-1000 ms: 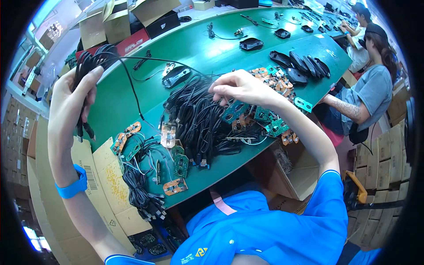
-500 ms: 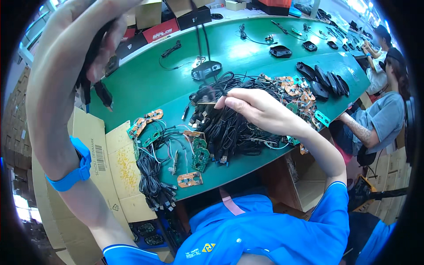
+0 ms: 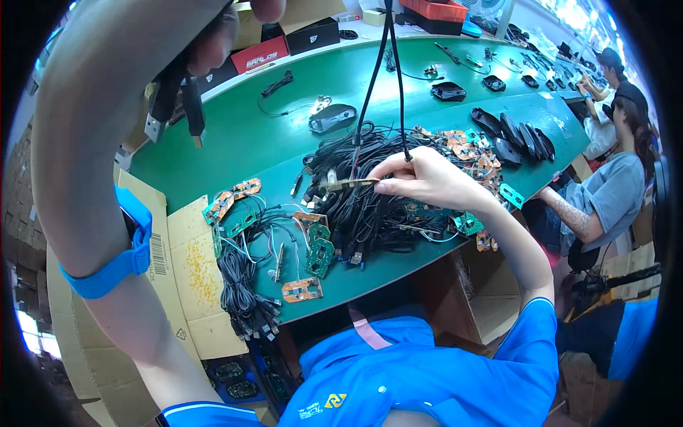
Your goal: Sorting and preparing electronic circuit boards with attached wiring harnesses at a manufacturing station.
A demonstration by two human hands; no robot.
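My left hand (image 3: 146,39) is raised at the upper left, its fingers closed around black USB cables; two plugs (image 3: 162,117) dangle below it. Part of that hand lies beyond the frame edge. Over the middle of the bench, my right hand (image 3: 427,178) pinches a small circuit board (image 3: 350,183), seen nearly edge-on. Black cable (image 3: 388,50) runs upward from around the right hand and out of the top of the view. Beneath is a large heap of black USB cables (image 3: 373,220). Orange and green circuit boards (image 3: 473,149) lie among its right side.
A bundle of cables (image 3: 242,277) hangs over the bench's near edge beside an open cardboard box (image 3: 188,285). Black mouse shells (image 3: 512,135) stand at the right. A blue-topped wristband (image 3: 107,274) circles my left wrist. Co-workers (image 3: 615,185) sit along the right side.
My left hand has moved right and upward, with the plugs. My right hand has shifted right and slightly down; the cable now stretches upward and the board shows in the fingers.
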